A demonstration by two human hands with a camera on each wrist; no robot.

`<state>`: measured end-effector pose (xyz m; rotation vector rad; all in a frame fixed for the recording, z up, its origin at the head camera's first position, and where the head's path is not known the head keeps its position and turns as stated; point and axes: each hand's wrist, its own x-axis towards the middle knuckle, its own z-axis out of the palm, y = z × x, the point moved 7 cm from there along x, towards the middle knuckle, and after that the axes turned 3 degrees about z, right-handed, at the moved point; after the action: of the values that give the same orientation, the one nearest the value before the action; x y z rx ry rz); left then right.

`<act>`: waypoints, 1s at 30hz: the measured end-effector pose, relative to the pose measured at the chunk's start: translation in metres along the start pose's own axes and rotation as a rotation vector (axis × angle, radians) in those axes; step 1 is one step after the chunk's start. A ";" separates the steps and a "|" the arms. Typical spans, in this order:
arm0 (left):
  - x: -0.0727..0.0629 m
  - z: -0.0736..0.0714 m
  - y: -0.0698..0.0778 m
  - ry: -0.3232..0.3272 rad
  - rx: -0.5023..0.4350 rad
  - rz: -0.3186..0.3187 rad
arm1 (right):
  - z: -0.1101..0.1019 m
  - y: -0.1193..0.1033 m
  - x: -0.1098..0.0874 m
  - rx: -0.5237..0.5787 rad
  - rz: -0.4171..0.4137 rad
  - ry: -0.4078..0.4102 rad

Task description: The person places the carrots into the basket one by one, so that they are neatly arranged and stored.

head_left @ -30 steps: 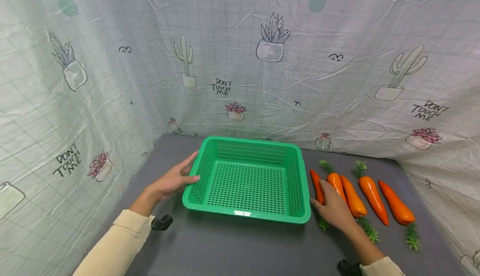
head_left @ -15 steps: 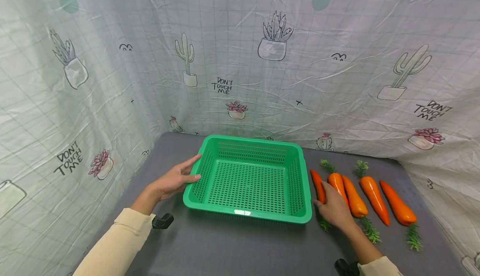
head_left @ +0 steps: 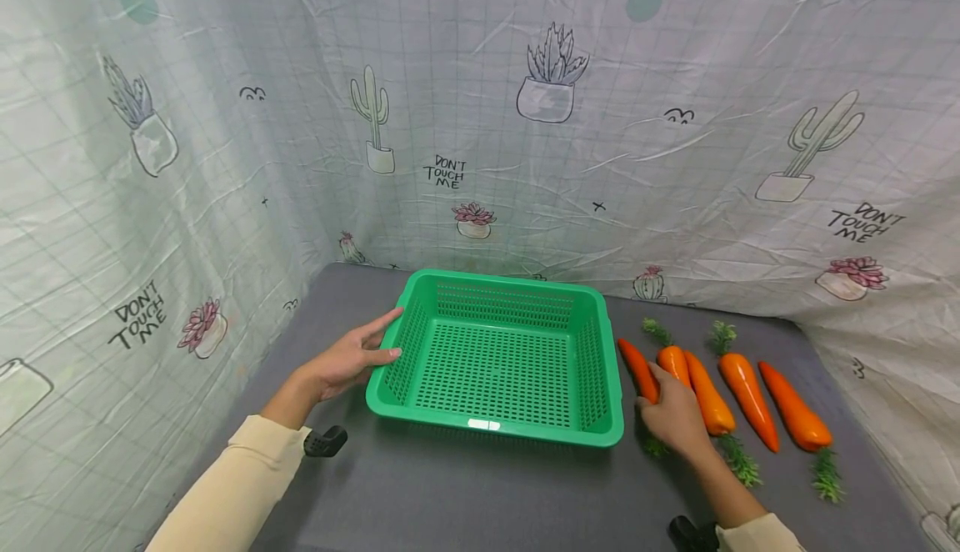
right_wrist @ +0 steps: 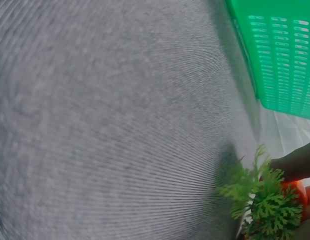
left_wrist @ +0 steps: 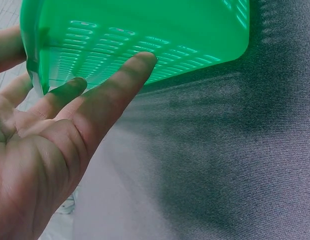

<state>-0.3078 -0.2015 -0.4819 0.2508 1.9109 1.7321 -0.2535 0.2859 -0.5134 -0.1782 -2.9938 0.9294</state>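
Note:
A green perforated plastic basket stands in the middle of the table in the head view. At its left side, my left hand holds the rim, thumb over the edge. In the left wrist view, the fingers lie along the basket's outer wall. Just right of the basket, my right hand grips an orange carrot around its thick end, pointed tip facing away. That carrot's green leafy top shows below the fingers in the right wrist view; the hand covers much of its body.
Several more carrots lie to the right: two close together, one beside another, then one and a last one farther out. A printed cloth hangs behind the grey table.
My right hand has shifted slightly right, turning the gripped carrot so its leafy end swings right. The left hand and basket stay in place.

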 end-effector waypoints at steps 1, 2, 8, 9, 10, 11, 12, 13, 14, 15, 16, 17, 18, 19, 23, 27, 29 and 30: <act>0.000 0.000 0.000 -0.002 -0.001 0.001 | -0.001 0.000 0.000 -0.002 0.003 0.004; 0.000 0.000 0.000 -0.002 -0.002 -0.001 | -0.002 0.000 -0.001 -0.005 0.002 0.008; 0.000 0.000 -0.001 -0.002 0.001 0.000 | -0.011 -0.002 -0.003 0.016 0.011 0.007; 0.000 0.000 -0.001 -0.003 0.002 0.001 | -0.013 -0.003 -0.004 0.023 0.012 0.003; 0.000 0.000 -0.001 -0.004 0.002 0.001 | -0.014 -0.004 -0.004 0.021 0.010 0.005; 0.000 0.000 -0.001 -0.006 0.001 0.002 | -0.016 -0.004 -0.004 0.026 0.011 0.003; 0.000 0.000 -0.001 -0.005 0.002 0.000 | -0.017 -0.005 -0.004 0.029 0.008 0.007; 0.000 0.000 -0.001 -0.006 0.002 0.001 | -0.018 -0.005 -0.005 0.035 0.012 0.005; 0.000 0.000 -0.001 -0.005 0.002 0.000 | -0.020 -0.006 -0.005 0.040 0.015 0.002; 0.000 0.000 -0.001 -0.007 0.000 0.000 | -0.020 -0.007 -0.005 0.047 0.021 0.000; -0.001 0.000 -0.001 -0.006 0.000 -0.001 | -0.021 -0.007 -0.005 0.049 0.024 -0.001; -0.001 0.000 -0.001 -0.005 -0.001 -0.002 | -0.022 -0.007 -0.005 0.054 0.029 -0.004; -0.001 0.000 -0.001 -0.006 -0.001 -0.003 | -0.023 -0.008 -0.006 0.059 0.030 -0.005; -0.001 0.000 -0.001 -0.007 -0.002 -0.002 | -0.025 -0.009 -0.006 0.059 0.030 -0.003; -0.001 0.000 -0.001 -0.012 -0.007 0.002 | -0.029 -0.010 -0.007 0.076 0.035 -0.007; -0.001 -0.001 -0.002 -0.020 -0.014 0.008 | -0.032 -0.012 -0.008 0.089 0.039 -0.011; -0.001 -0.001 -0.002 -0.023 -0.014 0.010 | -0.034 -0.013 -0.008 0.091 0.042 -0.012; -0.001 -0.001 -0.002 -0.025 -0.014 0.012 | -0.035 -0.014 -0.008 0.089 0.042 -0.011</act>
<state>-0.3065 -0.2031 -0.4832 0.2775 1.8827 1.7410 -0.2453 0.2935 -0.4765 -0.2371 -2.9614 1.0686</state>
